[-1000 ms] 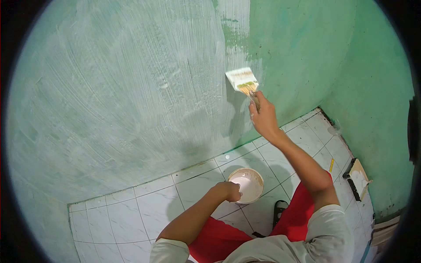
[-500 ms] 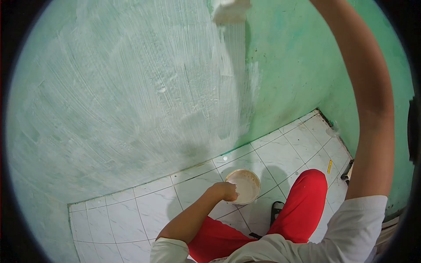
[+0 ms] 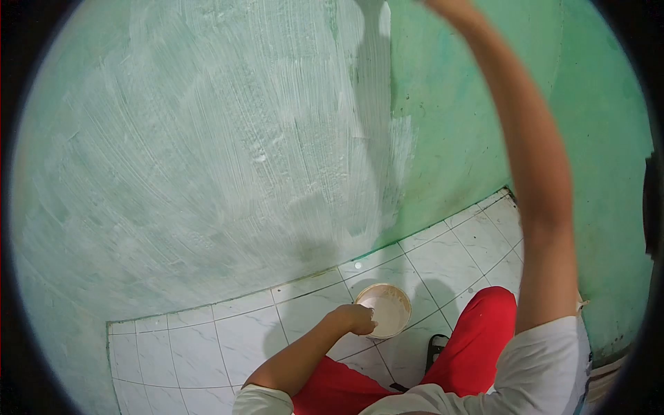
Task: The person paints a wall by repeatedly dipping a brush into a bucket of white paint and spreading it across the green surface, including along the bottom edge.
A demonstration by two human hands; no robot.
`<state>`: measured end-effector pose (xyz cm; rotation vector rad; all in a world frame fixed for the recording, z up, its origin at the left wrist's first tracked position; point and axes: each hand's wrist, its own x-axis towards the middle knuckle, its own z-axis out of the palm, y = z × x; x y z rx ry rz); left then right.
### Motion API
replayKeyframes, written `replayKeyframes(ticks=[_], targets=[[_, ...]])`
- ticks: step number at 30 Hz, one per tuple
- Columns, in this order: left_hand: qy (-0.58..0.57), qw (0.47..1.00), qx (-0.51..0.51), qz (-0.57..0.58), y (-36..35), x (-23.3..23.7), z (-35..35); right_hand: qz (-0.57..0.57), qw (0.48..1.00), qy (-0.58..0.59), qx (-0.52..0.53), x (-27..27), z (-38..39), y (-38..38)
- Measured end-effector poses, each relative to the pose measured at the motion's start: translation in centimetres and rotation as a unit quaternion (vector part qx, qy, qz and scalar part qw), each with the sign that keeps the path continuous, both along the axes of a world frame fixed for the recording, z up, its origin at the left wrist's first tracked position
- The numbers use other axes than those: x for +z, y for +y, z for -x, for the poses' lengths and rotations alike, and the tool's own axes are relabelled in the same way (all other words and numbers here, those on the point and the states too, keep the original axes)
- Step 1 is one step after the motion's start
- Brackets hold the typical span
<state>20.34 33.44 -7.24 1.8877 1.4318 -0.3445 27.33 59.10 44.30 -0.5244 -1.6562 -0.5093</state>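
Observation:
My left hand [image 3: 358, 319] is closed on the left rim of a round paint bucket [image 3: 408, 309], low over the tiled floor. White paint [image 3: 389, 315] fills part of it, and drips mark its inner wall. My right arm reaches up along the right side. Only a bit of my right hand [image 3: 446, 4] shows at the top edge; its fingers are cut off, as is anything in them. Before it, the green wall [image 3: 470, 104] carries streaky white paint [image 3: 263, 124] over its left part, with a shadow near the painted edge.
White tiles [image 3: 187, 346] cover the floor, meeting the wall at a dark line. A small white spot [image 3: 357, 265] lies near the wall's foot. My red-trousered knee [image 3: 477, 332] and a black sandal [image 3: 436, 349] are right of the bucket. A dark object [image 3: 651, 207] stands at the right edge.
My right arm has swung left and upward. The white-coated brush head seen at the top is now out of view. My left hand stays on the bucket; the view has tilted slightly up.

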Motion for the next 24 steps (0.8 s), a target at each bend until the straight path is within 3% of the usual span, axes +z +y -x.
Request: replayKeyframes(ticks=[1,3,5,7,9,13,15,17,19,22,24], targets=[[0.0,1.0,0.001,0.0,0.0,0.2,-0.1,0.0,1.0,0.0,0.001,-2.7,1.0,-0.5],[-0.003,1.0,0.003,0.011,-0.1,0.7,-0.2,0.153,0.982,0.076,0.082,-9.2,2.5,-2.3],[-0.004,1.0,0.005,0.003,-0.1,0.8,-0.2,0.026,0.99,0.073,0.116,-16.5,3.9,-0.1],[-0.005,1.0,0.006,-0.004,-0.2,0.5,-0.1,0.131,0.979,0.059,0.144,-21.6,3.5,-1.9],[-0.006,1.0,-0.002,-0.008,-0.1,0.2,-0.1,0.137,0.979,0.047,0.142,-26.1,2.9,-2.7],[0.0,0.999,-0.002,0.033,0.3,0.7,-0.2,0.258,0.96,-0.004,0.107,-31.8,0.1,-6.5],[-0.001,1.0,-0.005,0.007,0.2,0.0,-0.2,0.31,0.947,-0.037,0.077,-32.6,-1.5,-7.8],[-0.003,1.0,-0.004,0.004,0.1,0.2,-0.4,0.426,0.897,-0.101,0.062,-31.3,-3.4,-9.7],[-0.005,1.0,-0.004,0.003,0.1,0.5,-0.6,0.416,0.893,-0.166,0.046,-29.0,-4.4,-9.1],[0.012,1.0,0.003,0.004,-0.3,1.1,-0.8,0.436,0.841,-0.321,0.002,-21.9,-3.0,-6.3],[0.023,1.0,0.009,-0.003,-0.4,1.7,-0.8,0.374,0.83,-0.414,-0.019,-15.8,-1.2,-2.8]])
